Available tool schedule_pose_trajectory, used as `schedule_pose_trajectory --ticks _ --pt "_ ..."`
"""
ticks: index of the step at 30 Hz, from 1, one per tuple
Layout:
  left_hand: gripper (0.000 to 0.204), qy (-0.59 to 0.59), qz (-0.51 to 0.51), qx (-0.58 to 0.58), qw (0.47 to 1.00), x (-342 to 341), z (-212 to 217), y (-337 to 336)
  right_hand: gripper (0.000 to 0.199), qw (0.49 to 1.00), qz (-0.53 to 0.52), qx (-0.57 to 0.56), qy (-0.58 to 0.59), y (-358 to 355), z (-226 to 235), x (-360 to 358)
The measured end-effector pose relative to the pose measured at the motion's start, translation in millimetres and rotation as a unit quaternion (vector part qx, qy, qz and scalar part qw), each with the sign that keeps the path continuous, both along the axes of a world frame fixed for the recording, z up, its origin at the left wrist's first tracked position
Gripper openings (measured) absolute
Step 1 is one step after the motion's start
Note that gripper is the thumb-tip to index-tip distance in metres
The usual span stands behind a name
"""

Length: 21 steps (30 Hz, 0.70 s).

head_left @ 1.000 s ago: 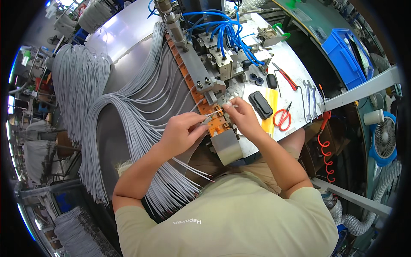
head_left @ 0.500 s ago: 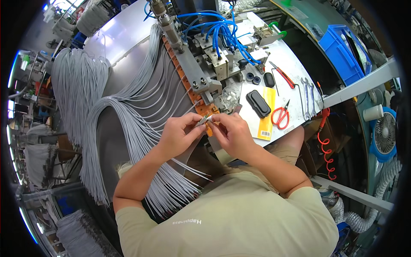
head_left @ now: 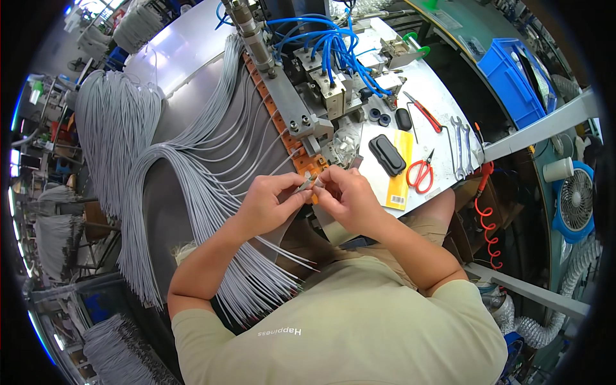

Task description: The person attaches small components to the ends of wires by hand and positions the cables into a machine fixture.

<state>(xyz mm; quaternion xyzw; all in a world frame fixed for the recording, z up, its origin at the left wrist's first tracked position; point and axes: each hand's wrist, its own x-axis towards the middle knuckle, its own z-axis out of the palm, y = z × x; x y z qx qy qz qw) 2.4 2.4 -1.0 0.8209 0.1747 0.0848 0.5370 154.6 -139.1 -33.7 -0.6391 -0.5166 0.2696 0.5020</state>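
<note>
Grey worktop (head_left: 443, 109) carries a yellow rectangular label card (head_left: 399, 173) beside red scissors (head_left: 420, 173). Left hand (head_left: 266, 205) and right hand (head_left: 346, 196) meet, each grip pinching narrow on a grey cable end (head_left: 307, 185) before the orange fixture strip (head_left: 292, 138).

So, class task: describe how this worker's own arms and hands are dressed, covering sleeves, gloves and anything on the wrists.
Both forearms are bare, and the left hand and right hand wear no gloves. No watch, bracelet or ring shows. The short sleeves of a pale yellowish-green T-shirt end above the elbows; the shirt has small white lettering on it.
</note>
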Motion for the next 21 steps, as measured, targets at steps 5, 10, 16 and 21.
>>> schedule_pose_trajectory --ticks 5,10,16,21 --pt "0.012 0.007 -0.026 -0.075 0.997 -1 -6 5 0.020 0.974 0.077 0.169 -0.132 7 -17 25" --pt "0.015 0.018 -0.025 -0.079 0.996 -1 -3 5 0.018 0.971 0.045 0.180 -0.148 11 -10 23" --pt "0.021 -0.091 0.026 0.199 0.975 0 15 -7 0.015 0.994 -0.104 0.006 -0.028 18 -22 35" --pt "0.025 0.037 -0.017 0.091 0.995 -1 13 -1 0.018 0.968 -0.091 0.026 0.232 24 -54 32"
